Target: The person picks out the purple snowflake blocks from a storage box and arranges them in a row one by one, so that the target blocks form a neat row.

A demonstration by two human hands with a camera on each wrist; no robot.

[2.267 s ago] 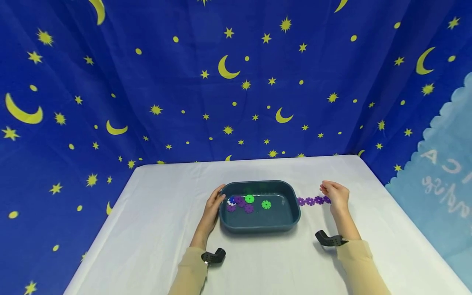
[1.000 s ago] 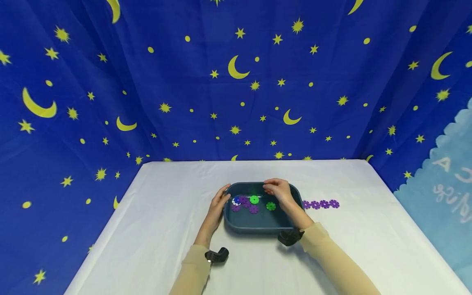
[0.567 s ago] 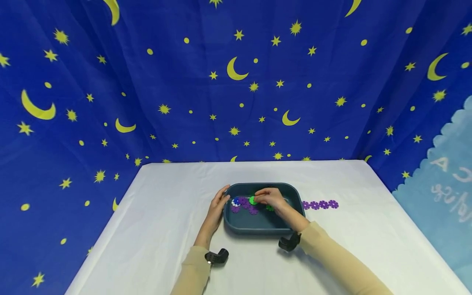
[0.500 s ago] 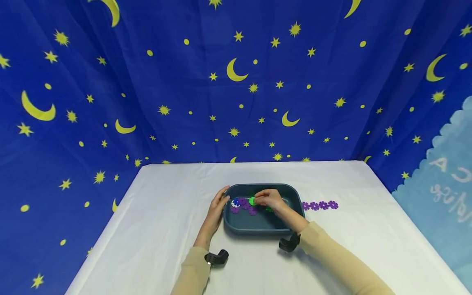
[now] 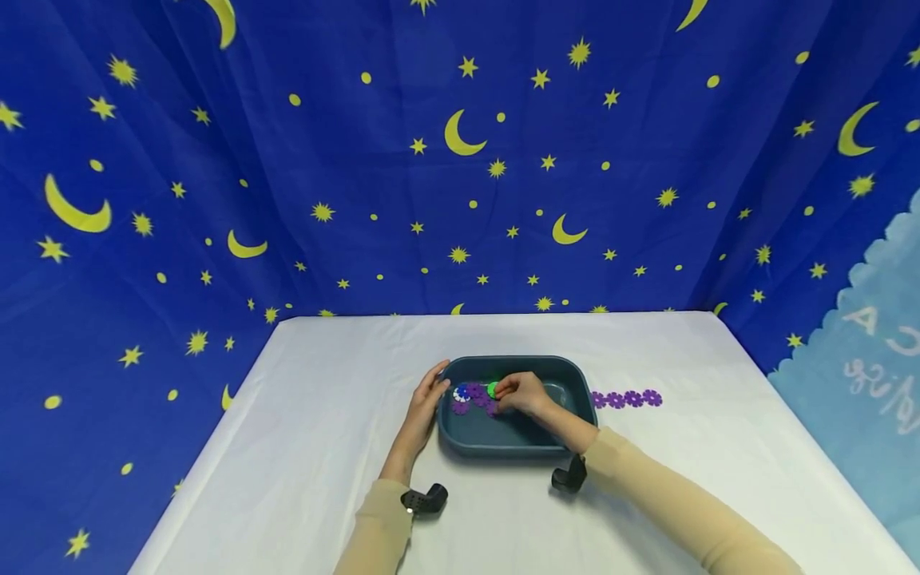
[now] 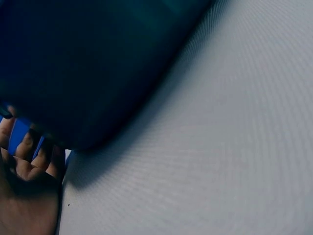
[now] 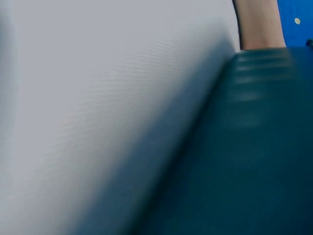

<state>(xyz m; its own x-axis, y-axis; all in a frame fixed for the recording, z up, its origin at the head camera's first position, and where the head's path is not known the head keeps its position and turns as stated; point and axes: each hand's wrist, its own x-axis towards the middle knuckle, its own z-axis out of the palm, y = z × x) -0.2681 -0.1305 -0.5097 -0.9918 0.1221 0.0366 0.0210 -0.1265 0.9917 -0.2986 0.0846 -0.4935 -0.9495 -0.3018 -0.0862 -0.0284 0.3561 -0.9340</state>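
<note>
A dark teal plastic tub stands on the table with flower-shaped connector discs inside. My left hand holds the tub at its left end, thumb at the rim and fingers along the outside; its fingers also show in the left wrist view. My right hand reaches into the tub, bent fingers and thumb apart, beside a green disc and a purple disc. The thumb is close to the purple disc; contact is unclear. At the tub's left lie more purple discs and a white-and-blue one.
A row of joined purple discs lies on the white tablecloth right of the tub. Blue curtains with stars and moons stand behind and at the sides. Black wrist cameras sit on both forearms.
My right hand has gone from the purple row into the tub, first near the green disc, then slightly down toward the purple one. My left hand stays at the rim.
</note>
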